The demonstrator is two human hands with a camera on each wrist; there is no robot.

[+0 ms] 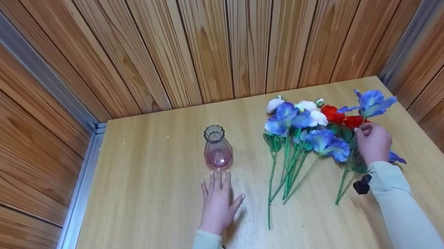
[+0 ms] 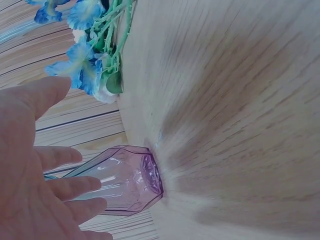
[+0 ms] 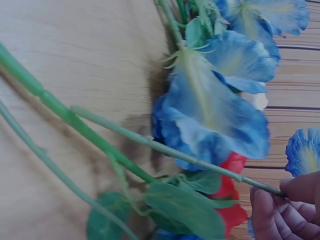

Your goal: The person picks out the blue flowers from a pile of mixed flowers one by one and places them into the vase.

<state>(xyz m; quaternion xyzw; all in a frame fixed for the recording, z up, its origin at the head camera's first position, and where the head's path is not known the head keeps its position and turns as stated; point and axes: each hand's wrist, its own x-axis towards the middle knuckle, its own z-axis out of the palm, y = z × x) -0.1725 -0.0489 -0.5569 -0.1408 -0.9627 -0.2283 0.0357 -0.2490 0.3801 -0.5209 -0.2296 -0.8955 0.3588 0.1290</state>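
Observation:
With thumb and fingertips, my right hand (image 1: 373, 143) pinches the green stem (image 3: 200, 164) of a blue iris (image 1: 372, 103) with a yellow-streaked middle. The bloom stands above the hand at the right of the flower pile, its stem slanting up from the other stems in the right wrist view. My left hand (image 1: 218, 206) has its fingers spread and straight, palm down, just in front of a small glass vase (image 1: 217, 148). The vase (image 2: 127, 180) is upright, smoky at its scalloped rim and pink toward the base. Nothing is in the left hand's grasp.
Beside the right hand lie red flowers (image 1: 333, 113), white flowers (image 1: 318, 118) and more blue irises (image 1: 327, 145). Their green stems (image 1: 272, 193) point toward the person. The wooden table (image 1: 151, 202) meets a plank wall (image 1: 210, 36) behind, with plank walls at both sides.

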